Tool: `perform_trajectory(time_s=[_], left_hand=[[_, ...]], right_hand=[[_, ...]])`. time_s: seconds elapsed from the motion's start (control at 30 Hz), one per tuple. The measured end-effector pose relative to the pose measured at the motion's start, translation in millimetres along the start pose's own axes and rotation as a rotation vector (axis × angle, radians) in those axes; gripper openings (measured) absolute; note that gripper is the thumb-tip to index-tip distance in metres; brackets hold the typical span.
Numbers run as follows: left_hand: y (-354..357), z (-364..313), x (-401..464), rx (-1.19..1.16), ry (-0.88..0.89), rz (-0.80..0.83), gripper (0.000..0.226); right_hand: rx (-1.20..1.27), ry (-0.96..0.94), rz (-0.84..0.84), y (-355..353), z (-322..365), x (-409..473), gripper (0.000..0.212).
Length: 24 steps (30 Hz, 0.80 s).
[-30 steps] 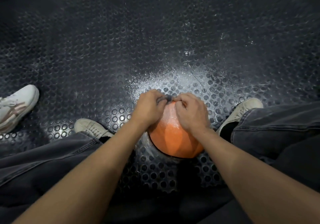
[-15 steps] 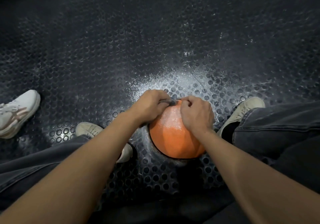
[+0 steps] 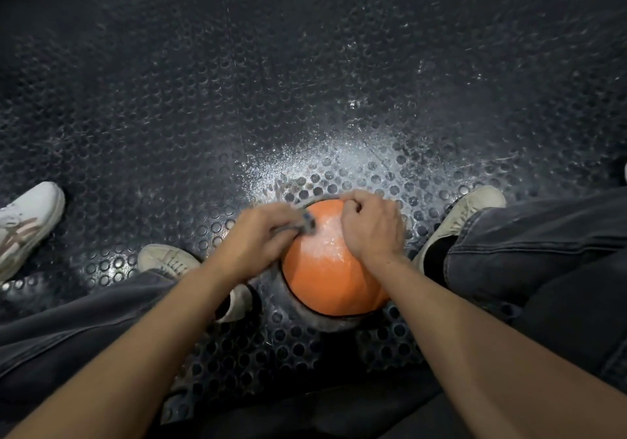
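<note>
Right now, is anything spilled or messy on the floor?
Yes. White powdery specks lie scattered over the dark studded floor just beyond the orange ball, and a pale smear marks the ball's top where the left hand holds a small grey scrap.

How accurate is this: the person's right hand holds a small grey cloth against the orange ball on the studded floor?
Not quite. The head view shows the left hand holding the small grey cloth against the orange ball on the studded floor. The right hand lies curled on the ball's top, with no cloth visible in it.
</note>
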<state>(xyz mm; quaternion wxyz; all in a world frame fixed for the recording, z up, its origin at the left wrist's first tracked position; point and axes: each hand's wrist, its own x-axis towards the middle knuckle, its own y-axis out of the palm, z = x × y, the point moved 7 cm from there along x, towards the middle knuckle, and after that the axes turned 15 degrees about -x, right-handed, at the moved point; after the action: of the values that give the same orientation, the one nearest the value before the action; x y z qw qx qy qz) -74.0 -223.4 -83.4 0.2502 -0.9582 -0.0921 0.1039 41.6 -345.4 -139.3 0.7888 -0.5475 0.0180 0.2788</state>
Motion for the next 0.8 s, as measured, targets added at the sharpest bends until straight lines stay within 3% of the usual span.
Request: perform_trajectory(time_s=[0.17, 0.27, 0.43, 0.53, 0.67, 0.8], left_hand=[[9.4, 3.1, 25.1, 0.092, -0.065, -0.064, 0.017], [14.3, 1.8, 48.5, 0.14, -0.102, -0.072, 0.015], [8.8, -6.2, -28.4, 0.021, -0.023, -0.132, 0.02], [9.4, -0.7, -5.7, 0.074, -0.04, -0.162, 0.019], [7.8, 8.9, 41.5, 0.112, -0.217, -0.135, 0.021], [3.9, 8.7, -10.4, 0.068, -0.188, -0.183, 0.009]], right_hand=[[-0.031, -0.092, 0.04, 3.6, 11.7, -2.1, 0.03], [-0.025, -0.041, -0.005, 1.2, 8.1, -4.6, 0.03], [0.022, -0.025, 0.024, 6.2, 3.6, 5.6, 0.031], [0.009, -0.071, 0.04, 8.3, 10.2, 4.4, 0.032], [0.017, -0.023, -0.007, 3.8, 1.7, 3.9, 0.031], [0.02, 0.01, 0.009, 5.5, -4.1, 9.1, 0.031]])
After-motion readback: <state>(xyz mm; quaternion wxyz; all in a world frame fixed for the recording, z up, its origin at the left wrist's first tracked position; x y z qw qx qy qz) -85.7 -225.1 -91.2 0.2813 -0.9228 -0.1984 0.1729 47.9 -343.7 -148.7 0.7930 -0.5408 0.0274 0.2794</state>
